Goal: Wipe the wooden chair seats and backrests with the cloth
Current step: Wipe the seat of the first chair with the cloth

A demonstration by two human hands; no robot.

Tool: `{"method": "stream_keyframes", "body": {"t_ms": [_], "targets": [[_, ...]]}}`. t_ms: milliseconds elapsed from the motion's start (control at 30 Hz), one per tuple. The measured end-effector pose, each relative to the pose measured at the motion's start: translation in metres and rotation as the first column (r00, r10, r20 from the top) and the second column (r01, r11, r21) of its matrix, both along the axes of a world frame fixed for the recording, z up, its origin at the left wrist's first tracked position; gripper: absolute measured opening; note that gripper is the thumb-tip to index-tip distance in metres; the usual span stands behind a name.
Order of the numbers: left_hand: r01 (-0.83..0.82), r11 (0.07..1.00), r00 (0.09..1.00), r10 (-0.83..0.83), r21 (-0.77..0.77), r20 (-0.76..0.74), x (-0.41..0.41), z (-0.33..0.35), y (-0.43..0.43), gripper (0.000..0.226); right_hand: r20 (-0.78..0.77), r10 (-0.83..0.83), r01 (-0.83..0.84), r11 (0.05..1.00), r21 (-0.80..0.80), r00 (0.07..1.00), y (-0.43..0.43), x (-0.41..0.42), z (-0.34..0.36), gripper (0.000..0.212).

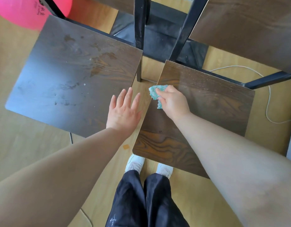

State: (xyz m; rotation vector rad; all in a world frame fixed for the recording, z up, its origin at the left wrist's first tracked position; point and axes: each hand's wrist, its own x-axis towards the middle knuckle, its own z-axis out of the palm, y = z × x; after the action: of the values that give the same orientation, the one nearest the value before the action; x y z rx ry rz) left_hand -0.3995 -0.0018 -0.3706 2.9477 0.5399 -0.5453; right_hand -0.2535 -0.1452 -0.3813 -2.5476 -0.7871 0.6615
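Two dark wooden chair seats stand side by side below me. The left seat shows damp streaks and smudges. My left hand lies flat with straight fingers over that seat's right edge. My right hand grips a crumpled teal cloth at the left edge of the right seat, near its back corner. The right chair's wooden backrest rises at the top right on black metal posts.
A pink round object sits at the top left. A white cord loops on the light wood floor to the right. My feet in white shoes stand between the chairs' front corners. A thin dark cable runs under the left seat.
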Motion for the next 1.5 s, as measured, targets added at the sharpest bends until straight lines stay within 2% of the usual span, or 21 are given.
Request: {"method": "stream_keyframes", "body": {"t_ms": [100,333,500,567,700,767,833,900,933,967,1000,1100,1167,1333,1400,1500], "targets": [[0.015,1.000,1.000,-0.015,-0.004,-0.001,-0.018,-0.001,-0.007,0.062,0.019,0.099,-0.099,0.995,-0.011,0.995,-0.013,-0.030,0.000,0.035],[-0.003,1.000,1.000,0.003,-0.023,-0.030,-0.051,0.002,-0.016,0.062,-0.049,0.141,-0.139,0.989,0.048,0.989,-0.042,-0.103,0.002,0.035],[0.008,1.000,0.998,-0.009,-0.016,-0.067,-0.074,0.003,-0.020,0.061,-0.230,0.068,-0.062,0.998,0.032,0.971,-0.056,-0.150,0.000,0.030],[0.015,1.000,0.997,-0.016,-0.011,-0.081,-0.081,0.004,-0.022,0.061,-0.182,0.118,-0.107,0.992,0.068,0.976,-0.062,-0.168,0.001,0.029],[0.011,0.999,0.994,-0.015,-0.035,-0.104,-0.091,0.008,-0.031,0.060,-0.176,0.271,-0.278,0.960,-0.016,0.946,-0.070,-0.195,0.002,0.027],[-0.002,0.999,0.994,-0.003,-0.050,-0.111,-0.095,0.010,-0.036,0.059,-0.185,0.269,-0.279,0.960,-0.031,0.945,-0.076,-0.207,0.002,0.017],[-0.029,0.997,0.995,0.022,-0.066,-0.100,-0.098,0.012,-0.040,0.058,-0.112,0.325,-0.330,0.944,-0.024,0.939,-0.086,-0.215,0.004,0.028],[-0.053,0.996,0.995,0.046,-0.078,-0.086,-0.101,0.016,-0.042,0.057,-0.125,0.348,-0.350,0.937,0.008,0.929,-0.096,-0.218,0.010,0.017],[-0.059,0.995,0.995,0.053,-0.078,-0.085,-0.101,0.017,-0.042,0.057,-0.142,0.335,-0.334,0.942,0.033,0.932,-0.099,-0.216,0.016,0.025],[-0.059,0.996,0.995,0.053,-0.073,-0.090,-0.100,0.018,-0.041,0.057,-0.096,0.310,-0.306,0.951,0.053,0.946,-0.102,-0.210,0.022,0.033],[-0.055,0.996,0.994,0.048,-0.065,-0.099,-0.098,0.019,-0.041,0.058,-0.080,0.223,-0.215,0.972,0.098,0.971,-0.103,-0.202,0.030,0.037],[-0.053,0.998,0.993,0.048,-0.044,-0.105,-0.082,0.022,-0.039,0.059,0.020,0.038,-0.041,0.983,0.178,0.999,-0.102,-0.164,0.041,0.035],[-0.054,0.998,0.995,0.051,-0.038,-0.082,-0.063,0.025,-0.037,0.060,0.056,-0.033,0.023,0.987,0.158,0.998,-0.098,-0.126,0.043,0.035],[-0.028,0.999,0.999,0.029,-0.046,0.014,0.008,0.032,-0.031,0.060,0.108,-0.289,0.268,0.947,0.177,0.951,-0.079,-0.024,0.040,0.035],[-0.029,0.998,0.999,0.031,-0.057,0.040,0.037,0.033,-0.027,0.060,0.136,-0.354,0.328,0.927,0.182,0.925,-0.066,0.015,0.036,0.035],[-0.017,0.997,0.997,0.022,-0.069,0.072,0.070,0.028,-0.020,0.060,0.187,-0.348,0.323,0.934,0.150,0.919,-0.047,0.062,0.028,0.036]]}}
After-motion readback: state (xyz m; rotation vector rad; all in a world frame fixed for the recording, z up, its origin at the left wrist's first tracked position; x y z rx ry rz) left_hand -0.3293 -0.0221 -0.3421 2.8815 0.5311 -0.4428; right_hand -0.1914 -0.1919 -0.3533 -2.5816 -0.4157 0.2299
